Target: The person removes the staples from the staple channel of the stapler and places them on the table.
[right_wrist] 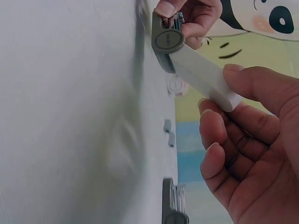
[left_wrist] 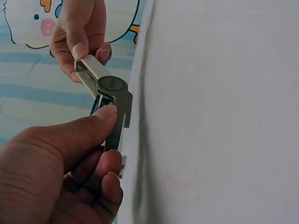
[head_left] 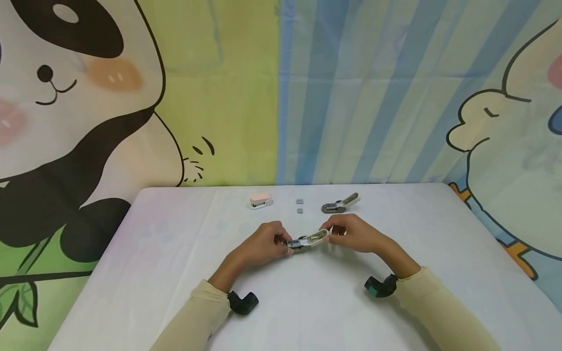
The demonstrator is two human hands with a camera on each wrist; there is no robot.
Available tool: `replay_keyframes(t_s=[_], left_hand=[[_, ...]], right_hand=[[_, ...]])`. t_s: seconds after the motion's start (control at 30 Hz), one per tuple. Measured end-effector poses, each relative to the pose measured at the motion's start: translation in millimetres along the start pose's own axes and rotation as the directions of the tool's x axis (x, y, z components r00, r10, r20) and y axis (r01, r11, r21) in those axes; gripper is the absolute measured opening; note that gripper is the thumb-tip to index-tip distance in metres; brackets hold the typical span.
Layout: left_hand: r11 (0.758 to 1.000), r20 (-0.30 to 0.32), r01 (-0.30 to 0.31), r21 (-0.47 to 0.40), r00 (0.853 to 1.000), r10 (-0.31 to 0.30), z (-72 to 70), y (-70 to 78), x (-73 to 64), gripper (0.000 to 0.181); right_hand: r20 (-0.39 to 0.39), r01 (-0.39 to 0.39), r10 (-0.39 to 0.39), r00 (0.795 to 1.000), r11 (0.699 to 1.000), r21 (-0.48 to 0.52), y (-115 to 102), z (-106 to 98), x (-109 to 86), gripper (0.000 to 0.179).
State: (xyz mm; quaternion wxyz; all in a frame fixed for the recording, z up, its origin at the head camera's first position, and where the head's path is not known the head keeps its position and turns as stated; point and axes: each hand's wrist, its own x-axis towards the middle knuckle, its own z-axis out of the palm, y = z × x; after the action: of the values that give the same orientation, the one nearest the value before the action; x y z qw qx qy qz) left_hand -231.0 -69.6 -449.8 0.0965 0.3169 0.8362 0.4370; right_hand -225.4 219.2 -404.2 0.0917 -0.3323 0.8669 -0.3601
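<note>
Hinged-apart stapler (head_left: pixel 309 240) held over the white desk (head_left: pixel 175 273). Left hand (head_left: pixel 265 241) pinches its grey base; right hand (head_left: pixel 357 233) pinches the far end of its white top arm. Beyond, on the desk, left to right: pink stapler (head_left: pixel 261 200), two small grey pieces (head_left: pixel 300 201), second hinged-apart stapler (head_left: pixel 337 206).

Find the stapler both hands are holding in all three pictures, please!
Head: the held stapler is just below the middle, between the hands.
Left wrist: the held stapler is left of the middle, in the upper half.
Right wrist: the held stapler is near the top, right of the middle.
Shared landmark: the left hand gripping its grey part.
</note>
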Motion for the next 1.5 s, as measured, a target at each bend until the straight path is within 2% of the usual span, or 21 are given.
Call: replay_keyframes(t_s=[0.17,0.4,0.5,0.73,0.87,1.07,1.3,1.5], left_hand=[[1.000,-0.013,-0.011,0.027,1.000,0.011,1.4,6.6,25.5,0.017],[0.999,-0.015,-0.034,0.036,0.999,0.035,12.4,14.6,59.1,0.019],[0.999,-0.014,-0.033,0.038,0.999,0.034,20.1,16.9,75.3,0.020],[0.998,-0.042,-0.022,0.051,0.999,0.024,37.5,19.4,100.2,0.019],[0.995,-0.040,-0.030,0.096,0.999,0.034,44.7,22.6,108.7,0.021],[0.982,0.019,-0.053,0.179,0.999,0.051,52.2,27.4,114.1,0.021],[0.959,0.046,-0.048,0.278,0.998,0.036,55.0,29.5,113.8,0.023],[0.956,0.064,-0.039,0.290,0.998,0.021,52.1,23.2,112.9,0.035]], right_hand=[[-0.094,-0.035,0.035,0.995,0.999,-0.001,11.6,-9.2,-7.4,0.023],[-0.236,-0.071,0.057,0.970,0.996,-0.050,26.3,-19.3,-21.4,0.027],[-0.272,-0.114,0.094,0.958,0.992,-0.059,40.8,-25.8,-27.8,0.028],[-0.330,-0.196,0.165,0.930,0.978,-0.065,51.9,-37.4,-36.1,0.029],[-0.353,-0.208,0.171,0.920,0.976,-0.069,58.1,-40.7,-38.6,0.030],[-0.352,-0.234,0.197,0.915,0.970,-0.064,64.2,-40.3,-42.8,0.030],[-0.320,-0.243,0.212,0.924,0.968,-0.059,65.1,-39.3,-42.7,0.032],[-0.319,-0.222,0.178,0.931,0.969,-0.107,61.9,-39.7,-36.6,0.037]])
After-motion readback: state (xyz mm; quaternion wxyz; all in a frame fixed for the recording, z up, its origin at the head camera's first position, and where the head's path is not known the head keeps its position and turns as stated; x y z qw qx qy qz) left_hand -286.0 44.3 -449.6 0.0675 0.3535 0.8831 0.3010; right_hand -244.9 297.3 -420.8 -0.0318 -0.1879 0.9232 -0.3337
